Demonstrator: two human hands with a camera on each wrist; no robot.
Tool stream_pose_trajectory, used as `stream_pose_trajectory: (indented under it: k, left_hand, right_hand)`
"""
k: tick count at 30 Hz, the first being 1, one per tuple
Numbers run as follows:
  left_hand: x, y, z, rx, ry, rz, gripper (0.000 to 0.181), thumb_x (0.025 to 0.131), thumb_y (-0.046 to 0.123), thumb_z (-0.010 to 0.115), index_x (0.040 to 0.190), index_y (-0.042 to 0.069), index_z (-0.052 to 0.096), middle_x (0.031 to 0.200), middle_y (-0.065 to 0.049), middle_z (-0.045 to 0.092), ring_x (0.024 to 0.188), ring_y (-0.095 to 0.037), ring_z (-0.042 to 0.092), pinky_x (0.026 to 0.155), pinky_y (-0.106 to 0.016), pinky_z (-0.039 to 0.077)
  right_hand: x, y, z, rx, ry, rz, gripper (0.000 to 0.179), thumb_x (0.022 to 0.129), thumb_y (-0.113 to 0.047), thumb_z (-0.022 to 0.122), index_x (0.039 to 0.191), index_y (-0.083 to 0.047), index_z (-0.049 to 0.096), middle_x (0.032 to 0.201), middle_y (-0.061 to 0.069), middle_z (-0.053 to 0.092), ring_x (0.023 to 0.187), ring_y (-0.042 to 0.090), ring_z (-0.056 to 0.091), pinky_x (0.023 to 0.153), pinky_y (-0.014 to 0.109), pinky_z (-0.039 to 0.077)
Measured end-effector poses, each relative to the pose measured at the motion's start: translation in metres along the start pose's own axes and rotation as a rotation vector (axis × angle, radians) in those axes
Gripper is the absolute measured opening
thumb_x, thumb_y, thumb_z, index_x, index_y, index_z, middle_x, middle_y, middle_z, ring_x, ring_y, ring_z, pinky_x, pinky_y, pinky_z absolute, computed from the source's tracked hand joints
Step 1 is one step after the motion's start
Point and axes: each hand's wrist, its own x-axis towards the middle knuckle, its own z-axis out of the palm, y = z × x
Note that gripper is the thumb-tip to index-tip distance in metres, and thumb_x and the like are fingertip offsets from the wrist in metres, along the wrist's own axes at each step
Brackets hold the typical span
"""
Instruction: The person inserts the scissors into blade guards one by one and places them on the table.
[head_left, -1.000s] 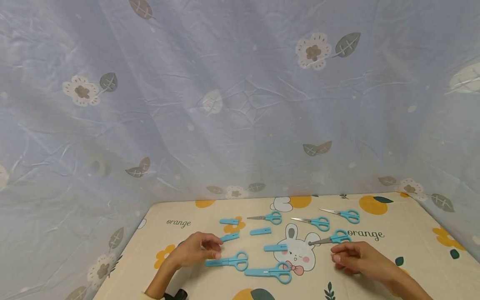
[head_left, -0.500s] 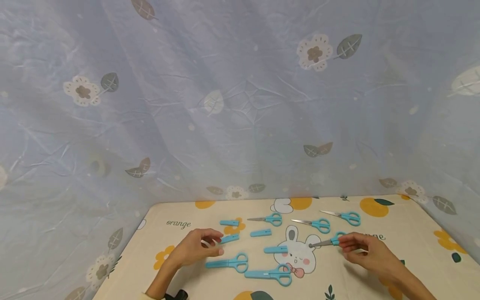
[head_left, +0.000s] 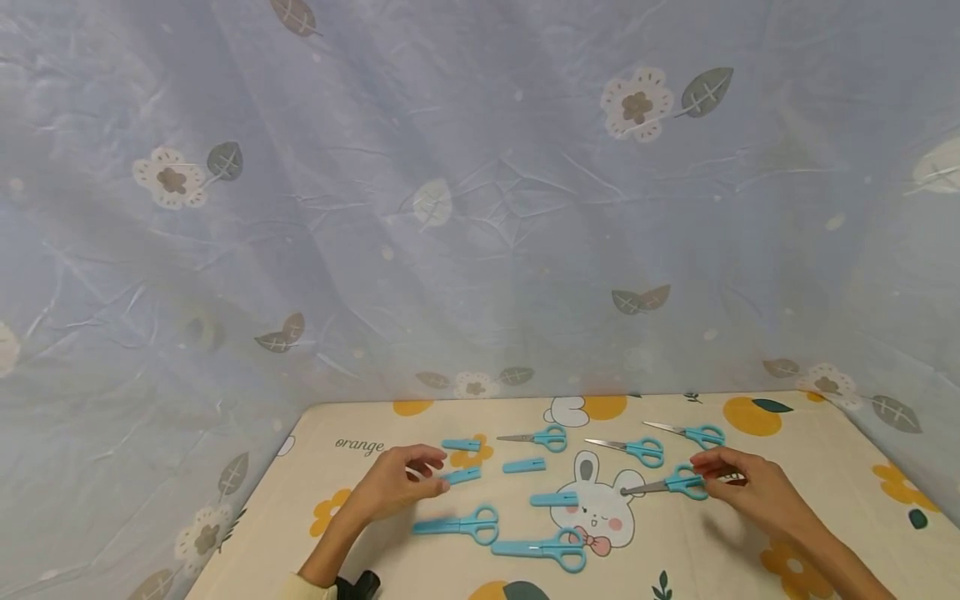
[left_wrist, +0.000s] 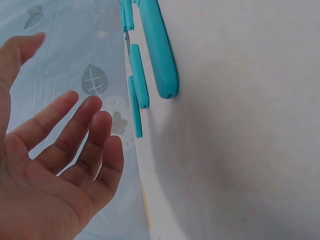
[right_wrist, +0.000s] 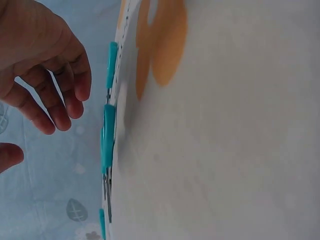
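Two sheathed scissors [head_left: 534, 548] are lying nearest on the printed tablecloth [head_left: 420, 575]. Beyond, the left hand [head_left: 397, 483], relaxed and holding nothing, is hiding one end of a blue blade cap [head_left: 465, 475], while the right hand [head_left: 750, 487], likewise unladen, is hovering beside uncapped scissors [head_left: 670, 483], partly covering their handles. Behind, a floral sheet [head_left: 480, 292] is hanging.

I see four bare scissors [head_left: 626, 448] on the table [head_left: 832, 475], three near its far edge; four caps [head_left: 553, 499] lie nearer its left edge than its right, two capped scissors [head_left: 525, 548] farthest from the far edge.
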Motion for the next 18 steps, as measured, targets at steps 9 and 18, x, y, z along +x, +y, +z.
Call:
stream_pose_trajectory:
  k: [9, 18]
  left_hand:
    - [0.013, 0.0, -0.001, 0.026, -0.013, 0.02, 0.043, 0.097, 0.029, 0.08, 0.131, 0.004, 0.073, 0.123, -0.017, 0.076, 0.106, -0.029, 0.072, 0.088, -0.027, 0.06]
    - [0.023, -0.003, -0.001, 0.052, -0.062, 0.024, 0.046, 0.098, 0.028, 0.079, 0.135, 0.001, 0.071, 0.128, -0.022, 0.074, 0.109, -0.035, 0.073, 0.089, -0.041, 0.062]
  right_hand:
    - [0.011, 0.007, -0.008, 0.006, -0.078, 0.011, 0.042, 0.097, -0.02, 0.079, 0.133, -0.001, 0.069, 0.126, 0.012, 0.076, 0.104, 0.01, 0.07, 0.083, 0.019, 0.058]
    - [0.02, 0.016, -0.012, 0.052, -0.202, -0.06, 0.053, 0.096, -0.027, 0.082, 0.138, 0.0, 0.066, 0.136, 0.018, 0.071, 0.117, 0.024, 0.07, 0.088, 0.019, 0.059]
